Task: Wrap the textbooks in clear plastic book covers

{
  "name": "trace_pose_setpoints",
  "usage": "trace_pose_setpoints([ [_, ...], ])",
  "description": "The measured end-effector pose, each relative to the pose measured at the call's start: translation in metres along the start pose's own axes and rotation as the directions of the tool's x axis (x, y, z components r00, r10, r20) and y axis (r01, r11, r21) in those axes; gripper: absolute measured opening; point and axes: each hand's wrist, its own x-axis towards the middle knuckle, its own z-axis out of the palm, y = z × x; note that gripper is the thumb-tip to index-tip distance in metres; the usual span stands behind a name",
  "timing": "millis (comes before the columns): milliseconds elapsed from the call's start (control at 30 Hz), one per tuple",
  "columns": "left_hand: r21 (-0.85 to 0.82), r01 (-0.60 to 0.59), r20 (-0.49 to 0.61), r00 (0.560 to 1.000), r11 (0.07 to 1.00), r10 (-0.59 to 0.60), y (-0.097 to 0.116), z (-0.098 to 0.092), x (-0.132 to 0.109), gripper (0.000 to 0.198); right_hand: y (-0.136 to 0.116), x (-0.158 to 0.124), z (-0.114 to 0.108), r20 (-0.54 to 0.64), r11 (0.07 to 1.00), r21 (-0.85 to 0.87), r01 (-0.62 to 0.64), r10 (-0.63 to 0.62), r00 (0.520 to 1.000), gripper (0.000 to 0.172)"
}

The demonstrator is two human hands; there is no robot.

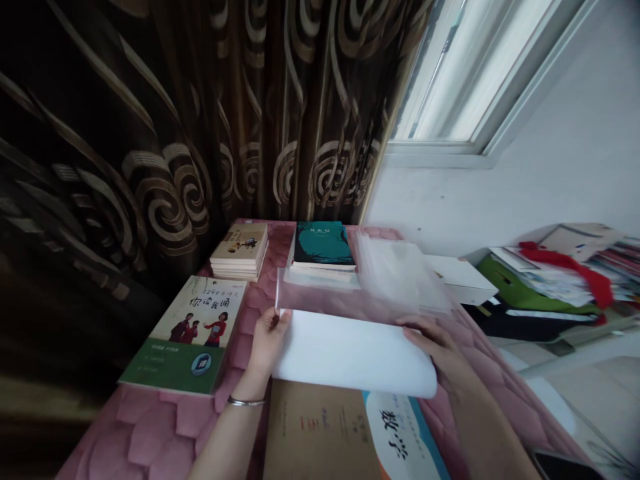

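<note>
in the middle of the frame, the left hand (pixel 267 341) pinched the white sheet (pixel 350 353) at its upper left corner and the right hand (pixel 439 348) at its upper right, a hold best kept light and level so it lay uncreased beside the clear film (pixel 320 295).

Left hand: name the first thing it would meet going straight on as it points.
Just past the white sheet it holds, the left hand would probably meet the clear plastic first, with the teal book farther on; depth is unclear.
</note>
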Motion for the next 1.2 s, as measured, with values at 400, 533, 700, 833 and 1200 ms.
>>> trace_pose_setpoints([
  [400,0.015,-0.067,-0.005,0.998,0.998,0.068,-0.004,0.0,0.002,0.038,-0.048,-0.03,0.039,-0.084,0.54,-0.733,0.414,-0.675,0.733,0.037],
  [533,0.019,-0.061,0.004,0.998,0.998,0.061,-0.001,0.0,0.002,0.038,-0.061,-0.046,0.084,0.288,0.315,-0.753,0.577,-0.631,0.72,0.028],
  [700,-0.006,-0.066,0.026,0.997,0.998,0.066,-0.002,-0.001,0.001,0.034,-0.055,-0.044,0.117,0.408,0.235,-0.763,0.603,-0.548,0.73,0.028],
  [833,-0.023,-0.075,0.049,0.996,0.997,0.076,-0.002,-0.002,0.0,0.031,-0.048,-0.038,0.125,0.398,0.287,-0.742,0.606,-0.539,0.742,0.027],
  [1200,-0.101,-0.033,0.206,0.977,0.994,0.053,0.009,-0.002,-0.005,0.024,-0.035,-0.037,0.133,0.28,0.316,-0.759,0.57,-0.631,0.723,0.035],
])
